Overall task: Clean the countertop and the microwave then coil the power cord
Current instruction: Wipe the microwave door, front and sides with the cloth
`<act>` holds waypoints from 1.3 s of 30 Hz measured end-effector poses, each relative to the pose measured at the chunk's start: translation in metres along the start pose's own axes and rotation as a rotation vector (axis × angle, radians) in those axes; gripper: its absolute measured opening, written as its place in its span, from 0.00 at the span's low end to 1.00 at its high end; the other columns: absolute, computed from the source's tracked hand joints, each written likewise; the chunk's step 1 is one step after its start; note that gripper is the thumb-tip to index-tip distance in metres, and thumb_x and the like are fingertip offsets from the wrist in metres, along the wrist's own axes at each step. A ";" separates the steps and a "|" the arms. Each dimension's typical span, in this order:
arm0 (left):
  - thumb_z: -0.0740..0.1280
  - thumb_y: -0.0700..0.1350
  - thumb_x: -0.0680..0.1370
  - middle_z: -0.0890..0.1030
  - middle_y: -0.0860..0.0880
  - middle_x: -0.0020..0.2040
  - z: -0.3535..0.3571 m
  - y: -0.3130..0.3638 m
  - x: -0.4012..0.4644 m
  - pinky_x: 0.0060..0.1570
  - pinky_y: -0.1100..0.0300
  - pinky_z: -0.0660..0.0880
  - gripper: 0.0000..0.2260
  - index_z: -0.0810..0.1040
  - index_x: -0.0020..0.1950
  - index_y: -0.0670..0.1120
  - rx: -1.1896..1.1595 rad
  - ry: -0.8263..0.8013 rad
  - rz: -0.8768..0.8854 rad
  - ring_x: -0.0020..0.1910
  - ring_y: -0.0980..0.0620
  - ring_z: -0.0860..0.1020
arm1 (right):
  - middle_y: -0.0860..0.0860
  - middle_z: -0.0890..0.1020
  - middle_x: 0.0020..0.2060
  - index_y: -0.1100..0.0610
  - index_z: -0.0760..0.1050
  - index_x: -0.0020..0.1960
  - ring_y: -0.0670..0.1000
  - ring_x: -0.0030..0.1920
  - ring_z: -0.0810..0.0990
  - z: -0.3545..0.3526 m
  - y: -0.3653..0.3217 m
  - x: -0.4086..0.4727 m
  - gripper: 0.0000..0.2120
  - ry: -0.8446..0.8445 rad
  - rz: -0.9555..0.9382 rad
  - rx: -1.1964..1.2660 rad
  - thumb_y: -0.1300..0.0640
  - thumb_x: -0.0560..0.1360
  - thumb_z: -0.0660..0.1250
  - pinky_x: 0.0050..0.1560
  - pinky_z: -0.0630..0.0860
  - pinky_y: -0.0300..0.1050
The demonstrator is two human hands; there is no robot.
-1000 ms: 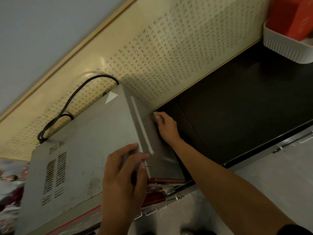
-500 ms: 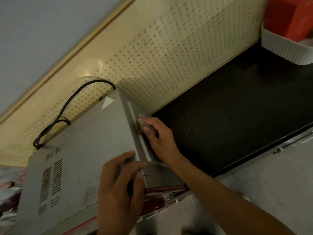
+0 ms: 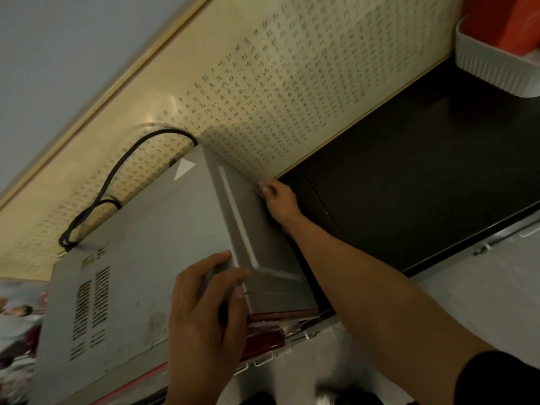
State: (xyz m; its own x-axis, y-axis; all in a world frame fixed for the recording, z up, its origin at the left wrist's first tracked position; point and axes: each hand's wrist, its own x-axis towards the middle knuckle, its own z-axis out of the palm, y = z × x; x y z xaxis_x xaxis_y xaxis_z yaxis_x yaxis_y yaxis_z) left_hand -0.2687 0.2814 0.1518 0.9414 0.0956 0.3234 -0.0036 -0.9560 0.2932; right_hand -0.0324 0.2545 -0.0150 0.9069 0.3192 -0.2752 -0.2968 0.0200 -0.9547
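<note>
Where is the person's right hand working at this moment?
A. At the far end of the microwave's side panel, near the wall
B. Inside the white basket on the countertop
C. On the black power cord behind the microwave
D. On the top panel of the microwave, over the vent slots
A: the right hand presses a small wad, apparently a cloth, against the far end of the microwave's side panel, close to the wall.

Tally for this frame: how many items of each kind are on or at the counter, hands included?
Hands: 2, left hand and right hand
Microwave: 1
Power cord: 1
White basket: 1
Red container in it: 1
Small cleaning pad, partly hidden: 1
Total: 7
</note>
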 end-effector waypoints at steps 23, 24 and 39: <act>0.61 0.47 0.81 0.74 0.53 0.65 -0.001 0.001 0.001 0.58 0.43 0.76 0.11 0.83 0.55 0.49 0.022 -0.013 -0.006 0.64 0.52 0.74 | 0.52 0.83 0.48 0.51 0.81 0.52 0.53 0.49 0.79 -0.015 0.038 -0.004 0.08 -0.039 0.099 -0.070 0.56 0.82 0.62 0.49 0.73 0.46; 0.61 0.47 0.81 0.75 0.52 0.65 -0.001 0.001 0.001 0.57 0.43 0.76 0.12 0.84 0.54 0.48 0.025 -0.009 -0.005 0.63 0.52 0.74 | 0.51 0.82 0.48 0.50 0.80 0.51 0.52 0.48 0.79 -0.020 0.042 -0.019 0.09 -0.042 0.104 -0.066 0.55 0.82 0.61 0.48 0.74 0.46; 0.58 0.48 0.83 0.75 0.46 0.67 -0.003 0.004 -0.005 0.69 0.68 0.63 0.14 0.81 0.60 0.45 0.050 -0.041 -0.009 0.67 0.50 0.72 | 0.47 0.81 0.58 0.53 0.79 0.60 0.41 0.60 0.78 -0.042 0.060 -0.184 0.09 0.034 -0.127 -0.033 0.55 0.82 0.64 0.61 0.74 0.39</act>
State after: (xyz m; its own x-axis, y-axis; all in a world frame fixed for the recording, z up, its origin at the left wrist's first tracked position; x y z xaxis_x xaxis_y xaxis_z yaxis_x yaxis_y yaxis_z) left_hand -0.2745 0.2779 0.1544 0.9545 0.0941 0.2831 0.0212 -0.9679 0.2503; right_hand -0.2041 0.1573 -0.0262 0.9462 0.2841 -0.1547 -0.1692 0.0271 -0.9852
